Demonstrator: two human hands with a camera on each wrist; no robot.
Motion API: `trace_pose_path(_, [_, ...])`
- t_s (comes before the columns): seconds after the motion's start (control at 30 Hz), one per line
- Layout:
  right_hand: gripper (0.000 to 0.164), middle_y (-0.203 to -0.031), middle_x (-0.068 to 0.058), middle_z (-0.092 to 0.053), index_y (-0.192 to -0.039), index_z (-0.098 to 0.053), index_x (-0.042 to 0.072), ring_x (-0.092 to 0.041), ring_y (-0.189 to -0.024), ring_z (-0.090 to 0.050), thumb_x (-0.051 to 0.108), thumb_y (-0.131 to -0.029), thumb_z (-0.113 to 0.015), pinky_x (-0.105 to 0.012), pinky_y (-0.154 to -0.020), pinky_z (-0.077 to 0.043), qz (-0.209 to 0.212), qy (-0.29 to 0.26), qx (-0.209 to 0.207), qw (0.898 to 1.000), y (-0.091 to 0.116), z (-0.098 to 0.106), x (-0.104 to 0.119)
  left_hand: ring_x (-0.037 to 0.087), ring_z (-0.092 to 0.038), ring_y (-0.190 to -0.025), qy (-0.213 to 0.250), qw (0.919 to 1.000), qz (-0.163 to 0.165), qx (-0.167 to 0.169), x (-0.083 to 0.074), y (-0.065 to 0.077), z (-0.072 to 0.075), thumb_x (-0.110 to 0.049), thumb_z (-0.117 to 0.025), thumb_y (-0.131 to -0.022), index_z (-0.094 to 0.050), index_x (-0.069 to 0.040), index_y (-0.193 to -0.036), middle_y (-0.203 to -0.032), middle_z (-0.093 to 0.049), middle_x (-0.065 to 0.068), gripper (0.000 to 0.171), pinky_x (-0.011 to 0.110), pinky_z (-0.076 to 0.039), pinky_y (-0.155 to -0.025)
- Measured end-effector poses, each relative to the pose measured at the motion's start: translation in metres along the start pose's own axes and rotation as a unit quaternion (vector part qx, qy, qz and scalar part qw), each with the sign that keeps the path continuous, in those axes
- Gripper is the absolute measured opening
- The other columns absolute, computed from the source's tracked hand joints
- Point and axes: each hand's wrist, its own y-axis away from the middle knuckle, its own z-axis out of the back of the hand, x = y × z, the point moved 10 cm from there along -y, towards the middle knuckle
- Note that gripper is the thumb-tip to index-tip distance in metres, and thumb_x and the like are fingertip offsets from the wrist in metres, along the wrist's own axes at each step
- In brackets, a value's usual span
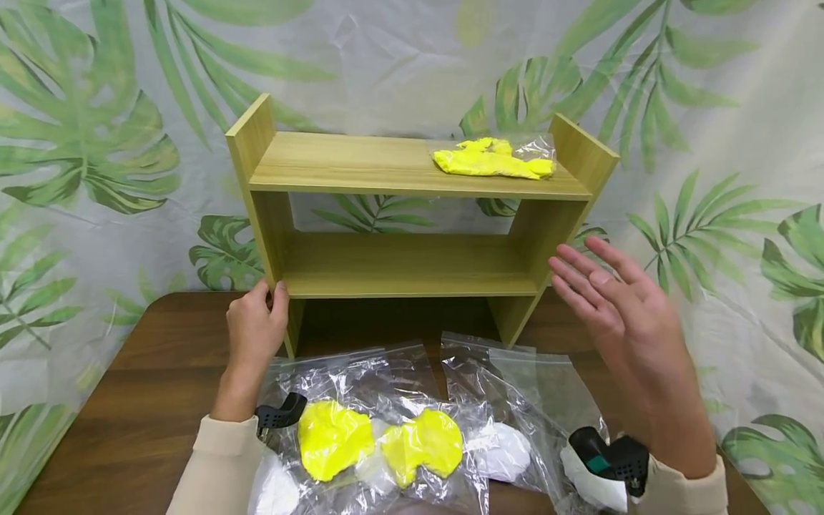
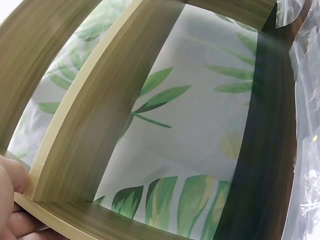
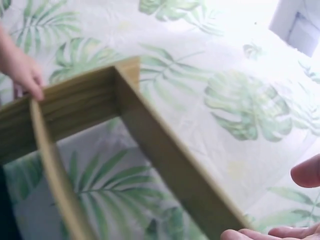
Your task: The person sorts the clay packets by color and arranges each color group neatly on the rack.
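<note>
A light wooden two-tier shelf [image 1: 399, 266] stands upright at the back of the table. My left hand [image 1: 256, 318] grips its left side panel [image 1: 260, 207] at the height of the lower board, thumb [image 2: 15, 175] on the inner side and fingers curled round the outside. My right hand [image 1: 634, 322] is raised beside the right side panel [image 1: 560, 222], fingers straight and palm turned inward, holding nothing. On the right of the top board lies a clear bag with a soft yellow lump [image 1: 492, 161] inside.
In front of the shelf, several clear zip bags [image 1: 386, 372] lie on the dark brown table [image 1: 129, 400]. Two flat yellow lumps [image 1: 335, 440] and a white lump [image 1: 505, 450] show through the plastic. A leaf-print cloth [image 1: 399, 64] hangs behind.
</note>
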Motion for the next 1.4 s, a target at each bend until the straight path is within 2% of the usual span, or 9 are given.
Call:
trace_pose_path(0.03, [0.046,-0.142,-0.029,-0.04,-0.146,-0.021,-0.005,-0.038,-0.131,-0.043,-0.007,-0.101,-0.032,-0.04,-0.103,-0.038,-0.001,-0.007,0.009,1.0,0.004,0.0,-0.005,0.024,-0.034,-0.042,0.0,1.0,-0.001,-0.002,0.0,0.0,0.001,-0.012,-0.052,-0.096,-0.046,-0.005,-0.066,-0.047,-0.035,0.002,0.032,0.035,-0.027,-0.045])
trace_pose_path(0.23, [0.043,-0.139,-0.025,-0.046,-0.145,-0.022,-0.006,-0.035,-0.129,-0.047,-0.005,-0.102,-0.028,-0.038,-0.102,-0.039,-0.032,0.057,0.044,0.997,0.031,0.005,-0.035,0.024,-0.033,-0.042,-0.002,0.9999,-0.007,-0.014,-0.001,-0.001,0.006,-0.01,-0.052,-0.095,-0.045,-0.006,-0.064,-0.047,-0.034,0.001,0.033,0.035,-0.026,-0.044])
trace_pose_path(0.37, [0.043,-0.138,-0.022,-0.049,-0.146,-0.024,-0.005,-0.035,-0.128,-0.047,-0.003,-0.103,-0.03,-0.039,-0.101,-0.038,-0.075,0.101,0.037,0.991,0.048,0.014,-0.056,0.024,-0.033,-0.042,-0.003,0.9998,-0.007,-0.016,0.0,-0.002,0.007,-0.01,-0.052,-0.096,-0.044,-0.006,-0.064,-0.047,-0.034,0.003,0.033,0.035,-0.026,-0.045])
trace_pose_path(0.53, [0.043,-0.138,-0.02,-0.049,-0.145,-0.025,-0.005,-0.036,-0.128,-0.047,-0.002,-0.103,-0.032,-0.04,-0.1,-0.039,-0.119,0.107,0.028,0.987,0.068,0.025,-0.084,0.021,-0.032,-0.041,-0.003,0.9999,-0.003,-0.012,0.001,0.0,0.006,-0.01,-0.052,-0.096,-0.045,-0.005,-0.065,-0.047,-0.034,0.002,0.032,0.035,-0.026,-0.044])
trace_pose_path(0.8, [0.045,-0.139,-0.015,-0.051,-0.145,-0.022,-0.006,-0.031,-0.126,-0.051,0.003,-0.103,-0.036,-0.038,-0.1,-0.041,-0.2,0.114,-0.007,0.973,0.109,0.044,-0.129,0.021,-0.03,-0.041,0.008,1.0,-0.002,0.006,-0.003,0.003,-0.007,-0.011,-0.051,-0.096,-0.042,-0.006,-0.064,-0.047,-0.032,0.001,0.034,0.034,-0.025,-0.044])
trace_pose_path(1.0, [0.042,-0.132,-0.014,-0.058,-0.142,-0.029,-0.009,-0.036,-0.121,-0.053,0.009,-0.104,-0.037,-0.039,-0.097,-0.045,-0.262,0.129,0.006,0.956,0.121,0.051,-0.155,0.021,-0.03,-0.042,0.009,0.9999,-0.006,0.006,-0.006,0.003,-0.01,-0.011,-0.051,-0.096,-0.042,-0.006,-0.064,-0.048,-0.032,0.001,0.034,0.034,-0.025,-0.044])
trace_pose_path(1.13, [0.049,-0.133,-0.023,-0.054,-0.142,-0.025,-0.014,-0.04,-0.121,-0.052,0.013,-0.104,-0.041,-0.039,-0.096,-0.045,-0.303,0.14,0.007,0.943,0.126,0.056,-0.168,0.021,-0.03,-0.042,0.003,1.0,-0.005,-0.001,-0.005,0.003,-0.006,-0.01,-0.051,-0.096,-0.042,-0.006,-0.063,-0.047,-0.032,0.001,0.034,0.034,-0.024,-0.044])
trace_pose_path(1.27, [0.052,-0.135,-0.03,-0.048,-0.141,-0.02,-0.02,-0.042,-0.122,-0.05,0.013,-0.105,-0.039,-0.041,-0.098,-0.043,-0.323,0.126,0.022,0.938,0.13,0.057,-0.179,0.021,-0.03,-0.041,-0.004,1.0,-0.003,-0.007,-0.004,0.002,-0.001,-0.01,-0.052,-0.096,-0.041,-0.007,-0.062,-0.047,-0.031,0.001,0.036,0.034,-0.024,-0.043])
trace_pose_path(1.4, [0.05,-0.134,-0.029,-0.05,-0.14,-0.025,-0.019,-0.04,-0.121,-0.051,0.013,-0.105,-0.039,-0.042,-0.098,-0.042,-0.328,0.114,0.033,0.937,0.131,0.059,-0.184,0.019,-0.028,-0.041,-0.007,0.9999,-0.007,-0.01,-0.005,-0.002,0.002,-0.01,-0.052,-0.095,-0.039,-0.007,-0.06,-0.047,-0.029,0.0,0.037,0.034,-0.023,-0.044])
